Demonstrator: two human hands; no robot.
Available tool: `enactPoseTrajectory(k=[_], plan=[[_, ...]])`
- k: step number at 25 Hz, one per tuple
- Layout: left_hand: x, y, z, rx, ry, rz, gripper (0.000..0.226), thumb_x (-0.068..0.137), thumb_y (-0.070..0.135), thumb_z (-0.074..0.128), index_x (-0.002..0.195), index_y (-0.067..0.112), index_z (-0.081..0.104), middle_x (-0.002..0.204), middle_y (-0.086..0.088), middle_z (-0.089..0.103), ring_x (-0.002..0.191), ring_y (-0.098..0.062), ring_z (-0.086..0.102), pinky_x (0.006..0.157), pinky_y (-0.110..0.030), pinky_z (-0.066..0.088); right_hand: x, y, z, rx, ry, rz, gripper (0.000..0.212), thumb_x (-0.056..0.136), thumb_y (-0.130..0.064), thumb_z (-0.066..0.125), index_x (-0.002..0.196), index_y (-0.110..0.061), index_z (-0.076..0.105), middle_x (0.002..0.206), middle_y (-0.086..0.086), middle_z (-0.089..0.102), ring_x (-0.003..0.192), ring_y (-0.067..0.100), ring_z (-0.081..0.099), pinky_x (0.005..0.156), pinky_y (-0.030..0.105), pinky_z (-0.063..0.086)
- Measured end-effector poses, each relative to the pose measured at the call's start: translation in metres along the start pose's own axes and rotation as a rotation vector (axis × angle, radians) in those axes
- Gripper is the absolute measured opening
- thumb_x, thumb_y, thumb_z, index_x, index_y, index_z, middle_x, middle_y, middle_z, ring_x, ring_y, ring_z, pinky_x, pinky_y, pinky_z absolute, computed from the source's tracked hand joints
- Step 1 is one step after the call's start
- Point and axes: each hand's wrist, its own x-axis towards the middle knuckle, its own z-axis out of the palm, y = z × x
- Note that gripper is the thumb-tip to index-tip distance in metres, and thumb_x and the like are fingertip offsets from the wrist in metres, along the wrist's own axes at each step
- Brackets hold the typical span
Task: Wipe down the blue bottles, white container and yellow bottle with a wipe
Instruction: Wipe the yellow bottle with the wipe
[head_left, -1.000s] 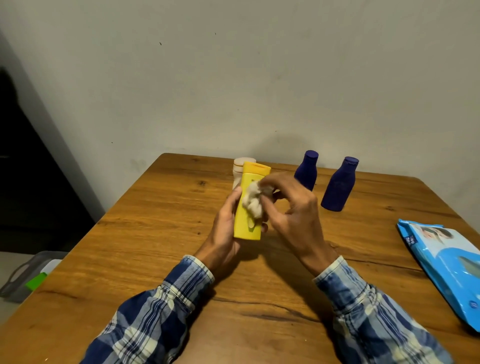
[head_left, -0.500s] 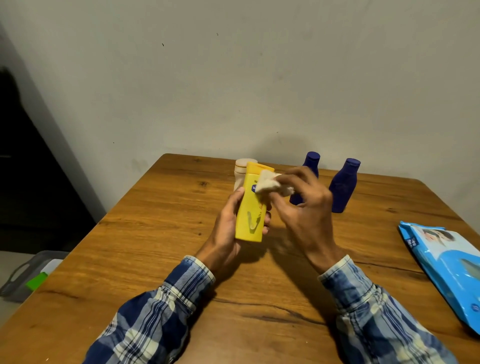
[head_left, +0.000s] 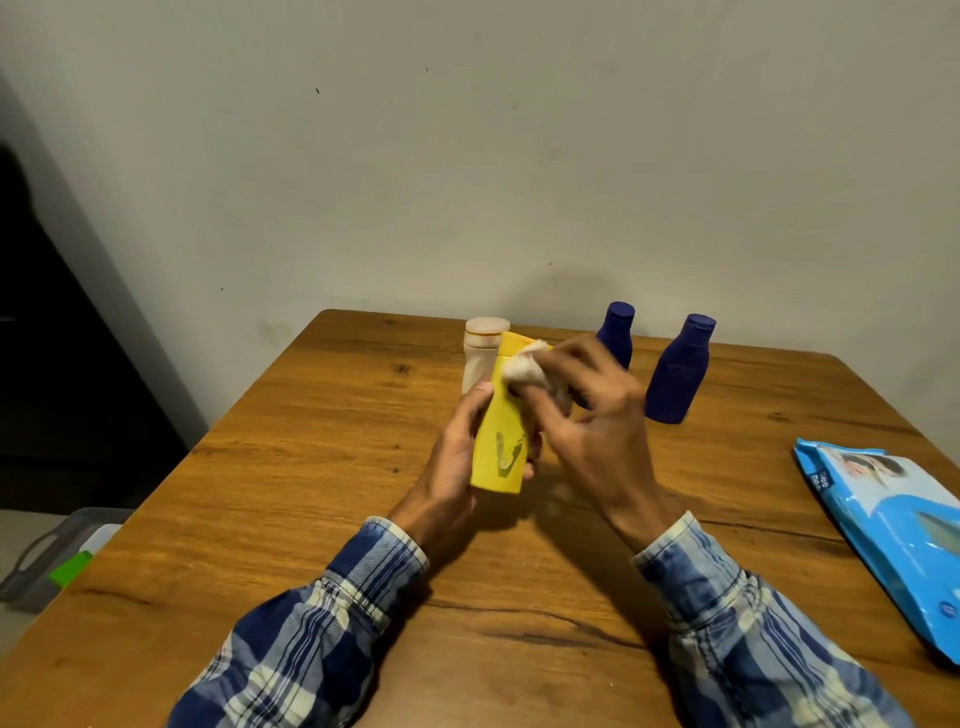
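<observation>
The yellow bottle (head_left: 500, 441) is held upright above the wooden table (head_left: 311, 467), cap end away from the person. The left hand (head_left: 452, 467) wraps around its lower body. The right hand (head_left: 592, 421) pinches a crumpled white wipe (head_left: 524, 370) against the bottle's top. Just behind stands the white container (head_left: 480, 353); two blue bottles (head_left: 675, 371) stand to the right. A blue wipes pack (head_left: 893, 530) lies at the table's right edge.
</observation>
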Motion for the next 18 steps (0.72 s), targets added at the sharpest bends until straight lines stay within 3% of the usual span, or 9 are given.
enactPoseTrajectory(k=[2, 6, 9, 11, 13, 15, 18], plan=[[-0.001, 0.0, -0.003, 0.015, 0.005, 0.03, 0.041, 0.107, 0.041, 0.037, 0.121, 0.014, 0.064, 0.098, -0.009, 0.072, 0.083, -0.02, 0.066, 0.069, -0.033, 0.053, -0.003, -0.002, 0.004, -0.02, -0.094, -0.069, 0.026, 0.09, -0.018, 0.074, 0.113, -0.006, 0.071, 0.106, 0.006, 0.062, 0.093, 0.011, 0.06, 0.075, 0.014, 0.053], [0.001, -0.007, 0.0, 0.142, -0.062, 0.07, 0.047, 0.101, 0.048, 0.042, 0.135, 0.019, 0.057, 0.1, -0.013, 0.065, 0.081, -0.022, 0.061, 0.066, -0.035, 0.05, 0.0, 0.0, -0.003, -0.058, 0.188, 0.027, 0.025, 0.09, -0.012, 0.075, 0.113, -0.005, 0.071, 0.102, 0.007, 0.06, 0.088, 0.008, 0.057, 0.072, 0.011, 0.051], [-0.005, -0.011, -0.002, 0.129, -0.047, 0.081, 0.045, 0.101, 0.051, 0.045, 0.136, 0.027, 0.061, 0.121, -0.023, 0.065, 0.1, -0.03, 0.063, 0.083, -0.045, 0.05, -0.003, -0.004, 0.002, -0.041, -0.026, -0.06, 0.025, 0.089, -0.012, 0.073, 0.113, -0.004, 0.071, 0.106, 0.007, 0.058, 0.093, 0.003, 0.052, 0.077, 0.007, 0.049], [-0.009, -0.01, 0.0, 0.132, -0.026, 0.079, 0.047, 0.099, 0.052, 0.048, 0.136, 0.027, 0.062, 0.129, -0.019, 0.065, 0.11, -0.032, 0.064, 0.089, -0.048, 0.051, -0.003, -0.006, 0.002, -0.011, -0.143, -0.107, 0.023, 0.088, -0.012, 0.074, 0.11, -0.003, 0.071, 0.105, 0.007, 0.059, 0.092, 0.005, 0.053, 0.076, 0.008, 0.05], [-0.007, -0.007, 0.003, 0.222, -0.023, 0.15, 0.046, 0.1, 0.052, 0.05, 0.139, 0.029, 0.058, 0.123, -0.013, 0.067, 0.103, -0.03, 0.065, 0.085, -0.047, 0.053, 0.001, -0.005, -0.003, 0.057, -0.031, -0.034, 0.02, 0.088, -0.01, 0.075, 0.107, -0.004, 0.073, 0.102, 0.006, 0.061, 0.087, 0.008, 0.056, 0.07, 0.012, 0.052], [-0.005, -0.001, 0.002, 0.41, -0.001, 0.263, 0.043, 0.095, 0.05, 0.059, 0.134, 0.032, 0.057, 0.106, -0.004, 0.068, 0.089, -0.022, 0.065, 0.074, -0.037, 0.055, 0.006, -0.001, -0.012, 0.172, 0.157, 0.105, 0.017, 0.089, -0.012, 0.074, 0.105, -0.008, 0.072, 0.102, 0.005, 0.059, 0.085, 0.012, 0.06, 0.066, 0.019, 0.054], [-0.004, 0.006, -0.009, 0.589, 0.027, 0.35, 0.038, 0.093, 0.044, 0.068, 0.129, 0.035, 0.058, 0.111, 0.003, 0.07, 0.1, -0.015, 0.069, 0.082, -0.031, 0.058, 0.014, 0.006, -0.02, 0.309, 0.296, 0.201, 0.015, 0.091, -0.012, 0.072, 0.106, -0.012, 0.069, 0.106, 0.005, 0.06, 0.091, 0.018, 0.063, 0.069, 0.034, 0.059]])
